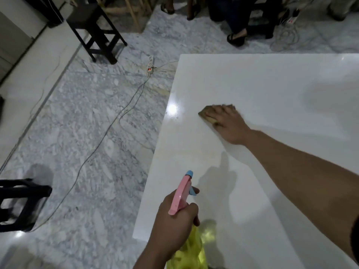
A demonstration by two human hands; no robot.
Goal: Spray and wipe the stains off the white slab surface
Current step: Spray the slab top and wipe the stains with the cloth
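- White slab (272, 90): glossy surface filling the right of the view, its left edge running diagonally over the floor; a bright light reflection near that edge; faint yellowish stains (184, 150) on the part nearest the left edge, between the two hands
- Cloth (206, 115): brownish pad lying flat on the slab, just right of the light reflection, partly covered by fingers
- Right hand (227, 123): arm stretched across the slab, grip flat with fingers straight, pressing down on the cloth; slightly blurred
- Spray bottle (181, 195): pink spray head with blue nozzle and blue trigger, yellow body below, held over the slab's near left corner, nozzle pointing away toward the stains
- Left hand (174, 216): grip clamped round the bottle's neck, one finger on the trigger
- Floor (87, 133): grey-white marbled tiles
- Power strip (150, 65): on the floor beyond the slab's far left corner, thin cables trailing from it across the tiles
- Dark stool (97, 32): standing at upper left; another dark stool (21, 200) at the left edge
- Feet of other persons (236, 37): at the top of the view
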